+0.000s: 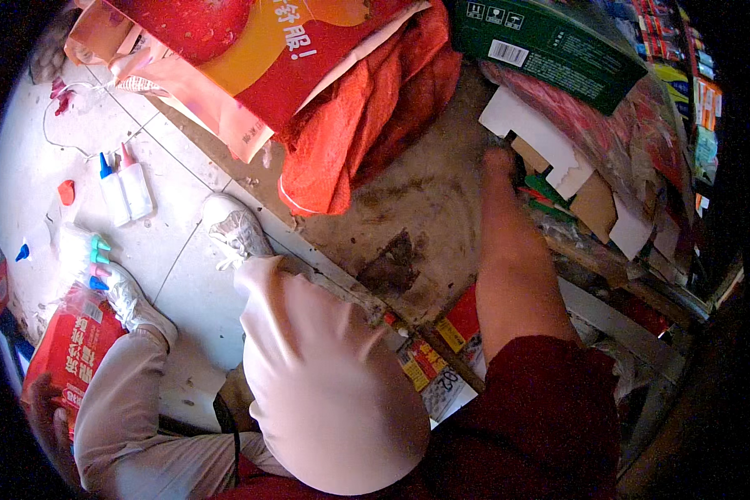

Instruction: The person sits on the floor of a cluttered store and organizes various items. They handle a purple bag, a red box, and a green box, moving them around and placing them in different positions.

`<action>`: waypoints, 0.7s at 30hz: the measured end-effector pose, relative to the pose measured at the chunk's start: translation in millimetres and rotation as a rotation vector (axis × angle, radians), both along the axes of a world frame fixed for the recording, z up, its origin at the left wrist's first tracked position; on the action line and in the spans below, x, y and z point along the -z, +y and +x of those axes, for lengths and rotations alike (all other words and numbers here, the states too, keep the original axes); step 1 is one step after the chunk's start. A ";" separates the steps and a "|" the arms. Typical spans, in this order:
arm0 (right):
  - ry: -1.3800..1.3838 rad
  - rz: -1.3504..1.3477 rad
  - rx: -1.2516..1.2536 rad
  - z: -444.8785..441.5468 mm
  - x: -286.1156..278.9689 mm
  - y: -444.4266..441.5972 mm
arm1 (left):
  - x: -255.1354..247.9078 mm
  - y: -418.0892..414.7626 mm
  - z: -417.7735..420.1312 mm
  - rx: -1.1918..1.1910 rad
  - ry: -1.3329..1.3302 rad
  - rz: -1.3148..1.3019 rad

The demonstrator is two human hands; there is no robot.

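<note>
My left hand, dim at the lower left, is around the near end of a red printed package. A clear plastic bag with green, pink and blue nozzle caps lies against the package's far end. My right arm stretches forward, with my right hand low beside torn white cardboard. Its fingers are blurred and partly in shadow, so whatever they touch cannot be made out. Green and red pieces lie just right of that hand.
Two white squeeze bottles lie on the tiles. Ahead are a large red printed carton and red mesh fabric. A green box rests over a plastic-wrapped bundle at right. Dirty brown flooring borders the tiles.
</note>
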State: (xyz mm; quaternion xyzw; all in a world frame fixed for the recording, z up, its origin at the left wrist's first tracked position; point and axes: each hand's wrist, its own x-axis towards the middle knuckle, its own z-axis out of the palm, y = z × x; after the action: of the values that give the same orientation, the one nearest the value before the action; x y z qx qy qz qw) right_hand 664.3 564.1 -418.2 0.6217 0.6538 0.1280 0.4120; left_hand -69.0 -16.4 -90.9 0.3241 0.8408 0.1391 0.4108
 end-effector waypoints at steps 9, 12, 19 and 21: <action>1.063 0.605 0.094 -37.1 20.3 20.5 | 10.8 -20.8 -13.5 -0.064 -0.028 0.018; 1.103 0.585 0.113 -83.6 25.9 0.6 | -1.5 -14.0 -1.5 -0.079 -0.031 0.012; 1.155 0.571 0.081 -129.1 17.2 -3.9 | -7.9 -2.6 1.0 -0.028 0.033 -0.114; 1.184 0.545 0.061 -144.5 17.2 -2.3 | -7.2 -1.2 2.1 -0.030 0.036 -0.087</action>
State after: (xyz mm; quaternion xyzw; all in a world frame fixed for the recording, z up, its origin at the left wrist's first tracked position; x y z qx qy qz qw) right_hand 519.8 561.8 -435.3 0.6874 0.6965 -0.0866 -0.1868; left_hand -66.9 -17.6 -83.6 0.2956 0.8581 0.1025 0.4071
